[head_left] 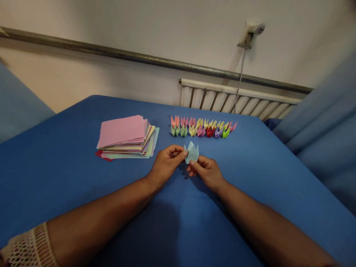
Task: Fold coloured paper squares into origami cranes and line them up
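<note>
A small light-blue origami crane (192, 152), with points standing up, is held above the blue tabletop between both hands. My left hand (170, 162) pinches its left edge between thumb and fingers. From below and to the right, my right hand (206, 170) grips its lower part, thumb in front and fingers curled behind. Just beyond the hands stand two rows of folded paper cranes (201, 131) in pink, yellow, green, red, purple and lime. Left of my left hand lies a thick, uneven stack of coloured paper sheets (122, 132), pink on top.
The blue-covered table (69, 178) meets a pale wall with a metal rail (133, 56). Behind the table is a white radiator (217, 97); above it a plug with a cord sits in a wall socket (248, 35). Blue curtains (328, 122) hang at the right.
</note>
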The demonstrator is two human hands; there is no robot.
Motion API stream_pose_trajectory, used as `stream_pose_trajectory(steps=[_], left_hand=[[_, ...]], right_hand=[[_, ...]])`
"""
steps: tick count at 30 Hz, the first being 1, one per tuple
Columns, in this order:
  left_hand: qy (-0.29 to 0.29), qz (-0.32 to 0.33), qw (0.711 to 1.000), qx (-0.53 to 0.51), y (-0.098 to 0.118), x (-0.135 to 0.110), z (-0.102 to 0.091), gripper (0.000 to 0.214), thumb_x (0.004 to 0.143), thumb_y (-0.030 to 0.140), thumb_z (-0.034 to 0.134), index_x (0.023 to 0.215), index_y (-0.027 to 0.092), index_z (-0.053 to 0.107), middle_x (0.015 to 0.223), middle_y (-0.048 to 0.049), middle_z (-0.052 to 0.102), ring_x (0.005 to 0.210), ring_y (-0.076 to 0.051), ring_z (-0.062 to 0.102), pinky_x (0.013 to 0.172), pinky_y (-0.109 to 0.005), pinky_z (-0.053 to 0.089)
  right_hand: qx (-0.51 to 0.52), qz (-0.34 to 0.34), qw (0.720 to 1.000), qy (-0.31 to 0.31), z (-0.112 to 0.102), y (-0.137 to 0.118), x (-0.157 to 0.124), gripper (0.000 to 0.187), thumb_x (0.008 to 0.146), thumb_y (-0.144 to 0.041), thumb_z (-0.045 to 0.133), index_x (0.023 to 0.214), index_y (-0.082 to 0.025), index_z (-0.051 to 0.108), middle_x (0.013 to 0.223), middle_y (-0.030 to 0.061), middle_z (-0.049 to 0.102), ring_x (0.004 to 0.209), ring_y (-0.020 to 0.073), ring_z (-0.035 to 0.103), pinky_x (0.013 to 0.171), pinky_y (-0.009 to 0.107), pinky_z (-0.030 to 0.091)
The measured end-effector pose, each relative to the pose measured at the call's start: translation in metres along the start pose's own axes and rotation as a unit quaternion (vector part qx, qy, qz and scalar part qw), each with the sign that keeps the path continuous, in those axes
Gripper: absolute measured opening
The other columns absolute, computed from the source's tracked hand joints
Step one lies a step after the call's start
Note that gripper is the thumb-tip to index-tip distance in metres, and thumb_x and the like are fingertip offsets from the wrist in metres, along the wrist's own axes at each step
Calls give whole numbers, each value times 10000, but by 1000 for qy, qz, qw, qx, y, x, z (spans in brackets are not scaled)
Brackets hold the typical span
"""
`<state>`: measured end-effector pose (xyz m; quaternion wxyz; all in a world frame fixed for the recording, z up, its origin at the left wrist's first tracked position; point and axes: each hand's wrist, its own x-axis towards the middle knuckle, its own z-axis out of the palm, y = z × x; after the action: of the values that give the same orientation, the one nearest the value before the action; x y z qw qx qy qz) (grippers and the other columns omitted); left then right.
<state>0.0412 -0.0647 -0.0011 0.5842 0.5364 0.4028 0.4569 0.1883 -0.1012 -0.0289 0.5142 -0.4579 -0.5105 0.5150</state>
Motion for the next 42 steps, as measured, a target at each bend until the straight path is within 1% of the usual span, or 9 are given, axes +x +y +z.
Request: stream_pose_trajectory(steps=[4,7,11,16,22,27,30,35,42], left_hand=[[-6,-15,1000,-17,1,-1,0,307,727,363,711,920,148,606,725,-4,641,650,-118,587,643,-251,472],[-61,-37,996,-46,2,-3,2,396,735,374,708,1034,142,591,761,-19,647,641,-118,589,633,-257,473],[-141,-68,986,-64,2,-5,3,301,735,378,713,880,124,644,655,-6,611,566,-112,564,585,-257,460],[-95,-87,991,-46,3,-8,3,274,746,376,710,717,113,640,597,-15,601,520,-101,549,513,-223,440],[-34,-153,981,-111,9,-16,10,264,681,304,772,826,114,660,718,-28,653,570,-109,608,561,-239,521],[-26,-136,980,-144,9,-15,10,243,685,270,773,842,120,663,848,-57,694,693,-129,653,637,-239,550],[-16,-116,985,-129,7,-9,8,248,668,264,785,838,131,663,907,-53,707,818,-137,664,756,-244,544],[-34,-125,988,-78,4,-6,7,256,668,296,780,842,148,664,806,-24,704,776,-139,674,743,-264,542],[-52,-129,990,-37,5,-9,10,237,686,318,761,841,151,695,756,-18,691,736,-136,655,675,-244,538]], right_hand=[[5,-9,1000,9,-1,2,0,288,781,-451,650,726,-169,650,616,-1,647,498,98,589,509,228,466],[4,-17,1000,10,-1,3,0,287,786,-455,645,731,-173,647,619,-4,642,501,99,584,515,233,477],[-21,-42,999,-1,1,4,-1,317,798,-475,626,700,-174,636,615,0,633,510,98,574,523,236,478],[-54,-41,997,-23,1,7,-3,326,824,-479,586,714,-174,623,634,3,630,504,96,566,522,235,477],[-67,-30,996,-41,3,11,-3,304,825,-443,575,682,-176,605,577,-17,595,481,97,555,493,221,453],[-106,-27,992,-61,-4,10,-2,321,850,-418,542,659,-175,628,617,5,633,513,101,573,528,229,462],[-135,-35,990,-25,-14,5,1,315,847,-428,561,675,-176,640,593,-1,621,502,104,561,517,230,452],[-59,-109,989,78,-22,0,6,176,804,-361,642,853,-192,659,738,8,677,608,111,601,597,239,495],[-40,-137,988,65,-18,1,5,113,795,-300,663,858,-206,663,713,-6,673,615,131,656,614,264,541]])
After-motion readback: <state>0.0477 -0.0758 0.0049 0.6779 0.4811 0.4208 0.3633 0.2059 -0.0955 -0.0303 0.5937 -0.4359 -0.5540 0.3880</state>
